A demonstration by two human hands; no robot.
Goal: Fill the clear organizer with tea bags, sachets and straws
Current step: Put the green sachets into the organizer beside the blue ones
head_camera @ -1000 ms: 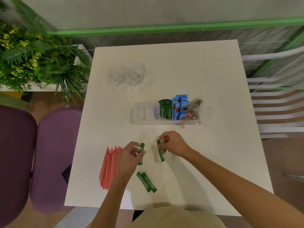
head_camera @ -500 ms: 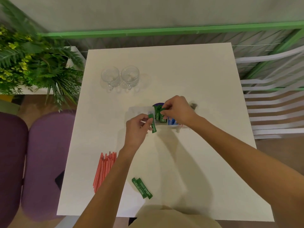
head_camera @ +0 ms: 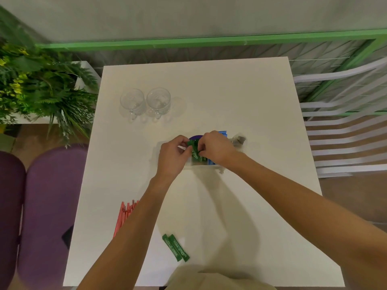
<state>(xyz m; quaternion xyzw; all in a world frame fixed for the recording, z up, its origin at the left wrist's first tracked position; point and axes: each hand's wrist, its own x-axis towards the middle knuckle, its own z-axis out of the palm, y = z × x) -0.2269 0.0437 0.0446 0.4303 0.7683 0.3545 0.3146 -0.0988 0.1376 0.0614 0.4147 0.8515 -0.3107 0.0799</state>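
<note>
The clear organizer (head_camera: 240,143) sits mid-table, mostly hidden under both hands. My left hand (head_camera: 172,156) and my right hand (head_camera: 215,148) meet over its middle compartment, each pinching green sachets (head_camera: 195,152) that stand in it. Blue sachets (head_camera: 223,133) show just behind my right hand, and tea bags (head_camera: 240,140) fill the right end. Two more green sachets (head_camera: 176,247) lie side by side near the table's front edge. A bundle of red straws (head_camera: 124,215) lies at the front left, partly behind my left forearm.
Two empty glass cups (head_camera: 145,102) stand at the back left of the white table (head_camera: 230,91). A leafy plant (head_camera: 41,86) is off the left edge, purple seats (head_camera: 46,195) below it, and a white slatted chair (head_camera: 345,132) to the right.
Both hands carried green sachets from the front of the table up to the organizer. The left hand has now joined the right over the middle compartment.
</note>
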